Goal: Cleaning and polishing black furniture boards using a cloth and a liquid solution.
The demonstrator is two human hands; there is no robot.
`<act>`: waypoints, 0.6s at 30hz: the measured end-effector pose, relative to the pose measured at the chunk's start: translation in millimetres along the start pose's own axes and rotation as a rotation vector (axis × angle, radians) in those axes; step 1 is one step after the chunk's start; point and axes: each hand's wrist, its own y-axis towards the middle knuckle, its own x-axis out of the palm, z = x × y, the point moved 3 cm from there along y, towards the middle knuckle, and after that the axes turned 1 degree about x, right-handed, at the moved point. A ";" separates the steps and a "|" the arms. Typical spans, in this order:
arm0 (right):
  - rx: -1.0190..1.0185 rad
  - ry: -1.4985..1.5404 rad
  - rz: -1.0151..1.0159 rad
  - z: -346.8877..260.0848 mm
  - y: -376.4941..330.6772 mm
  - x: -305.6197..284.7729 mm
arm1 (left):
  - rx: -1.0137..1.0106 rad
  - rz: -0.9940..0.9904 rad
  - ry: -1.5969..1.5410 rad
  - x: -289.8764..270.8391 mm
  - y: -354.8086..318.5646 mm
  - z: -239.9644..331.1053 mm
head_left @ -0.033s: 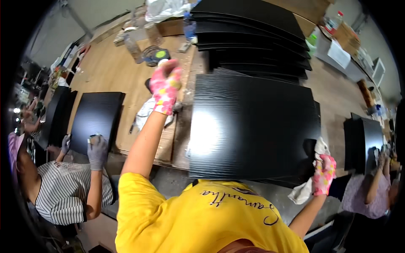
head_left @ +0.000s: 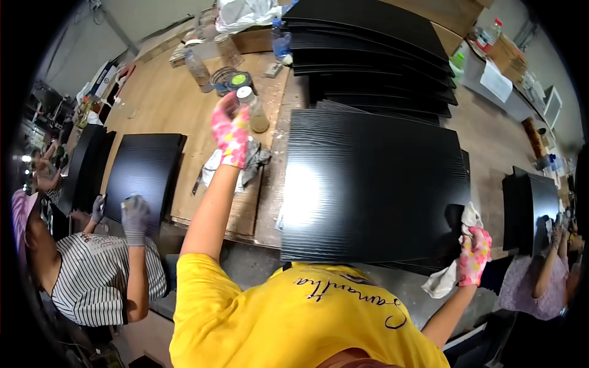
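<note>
My left hand [head_left: 232, 132], in a pink flowered glove, is beside a small clear bottle with a white cap [head_left: 256, 116] on the wooden table. Its fingers are curved and apart, with nothing visible between them. Below that hand lies a crumpled grey-white rag [head_left: 253, 162]. My right hand [head_left: 474, 254], gloved the same way, is closed on a white cloth [head_left: 443, 282] at the right edge of a black wood-grain panel [head_left: 374, 184]. This glossy panel lies flat in front of me, on top of other panels.
Behind the panel rises a tall stack of black panels [head_left: 368, 30]. Empty jars [head_left: 228, 50], a tape roll [head_left: 239, 81] and a blue bottle [head_left: 280, 40] stand at the back left. Co-workers handle black panels on the left [head_left: 145, 168] and right [head_left: 543, 196].
My left hand has moved slightly left and down, off the white-capped bottle, which now stands in plain view. My right hand stays at the panel's edge with the cloth.
</note>
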 end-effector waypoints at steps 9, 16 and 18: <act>0.034 -0.161 0.129 -7.2 -2.4 6.3 | -0.040 -0.130 -0.045 65.3 32.6 -172.6; 0.248 0.227 0.080 2.1 7.9 -8.4 | 0.073 -0.106 -0.218 50.0 50.7 -87.2; 0.305 0.476 0.110 8.3 17.8 -16.7 | 0.175 -0.300 -0.244 49.1 48.7 -27.0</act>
